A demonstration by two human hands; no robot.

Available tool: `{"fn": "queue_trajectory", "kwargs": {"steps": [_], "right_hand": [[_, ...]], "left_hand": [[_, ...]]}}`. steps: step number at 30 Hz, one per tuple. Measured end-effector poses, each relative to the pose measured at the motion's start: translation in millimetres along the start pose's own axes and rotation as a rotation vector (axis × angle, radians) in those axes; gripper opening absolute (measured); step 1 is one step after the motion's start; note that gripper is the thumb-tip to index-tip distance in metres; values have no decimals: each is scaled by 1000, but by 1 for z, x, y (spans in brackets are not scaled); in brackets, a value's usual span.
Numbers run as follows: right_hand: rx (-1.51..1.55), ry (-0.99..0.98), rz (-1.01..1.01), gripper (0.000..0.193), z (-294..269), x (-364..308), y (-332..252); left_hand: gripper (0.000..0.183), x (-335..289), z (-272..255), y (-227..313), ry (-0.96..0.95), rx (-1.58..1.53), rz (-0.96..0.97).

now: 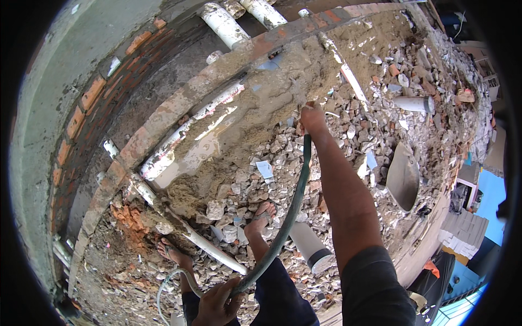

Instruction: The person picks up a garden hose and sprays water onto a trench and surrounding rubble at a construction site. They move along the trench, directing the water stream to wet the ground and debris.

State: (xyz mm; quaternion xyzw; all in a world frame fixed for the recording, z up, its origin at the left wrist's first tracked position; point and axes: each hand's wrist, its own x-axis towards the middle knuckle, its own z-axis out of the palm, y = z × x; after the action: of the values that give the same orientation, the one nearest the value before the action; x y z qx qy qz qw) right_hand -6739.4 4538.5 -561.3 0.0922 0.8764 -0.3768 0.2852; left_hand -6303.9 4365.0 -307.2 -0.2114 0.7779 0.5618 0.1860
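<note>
A dark green hose runs in a curve between my two hands. My right hand, with the arm stretched out ahead, is closed round the hose near its far end, above the edge of the wet sand. Low in the view, near my legs, my left hand is wrapped round a lower stretch of the same hose. A paler, thinner length of hose loops beside my left hand. Whether water leaves the hose end I cannot make out.
Broken rubble surrounds my sandalled feet. A muddy white pipe lies beside a puddle, near a curved brick edge with a trench beyond. Loose pipe pieces and a grey scoop-shaped pan lie to the right.
</note>
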Motion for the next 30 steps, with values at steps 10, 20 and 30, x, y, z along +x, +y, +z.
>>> {"fn": "queue_trajectory", "kwargs": {"steps": [10,20,30], "right_hand": [[248,56,149,49,-13,-7,-24],[262,60,131,23,3,-5,-9],[265,-146,179,29,32,8,22]], "left_hand": [[34,26,-2,0,36,169,78],[34,13,-2,-3,43,65,3],[27,4,-12,9,46,141,-7]]}}
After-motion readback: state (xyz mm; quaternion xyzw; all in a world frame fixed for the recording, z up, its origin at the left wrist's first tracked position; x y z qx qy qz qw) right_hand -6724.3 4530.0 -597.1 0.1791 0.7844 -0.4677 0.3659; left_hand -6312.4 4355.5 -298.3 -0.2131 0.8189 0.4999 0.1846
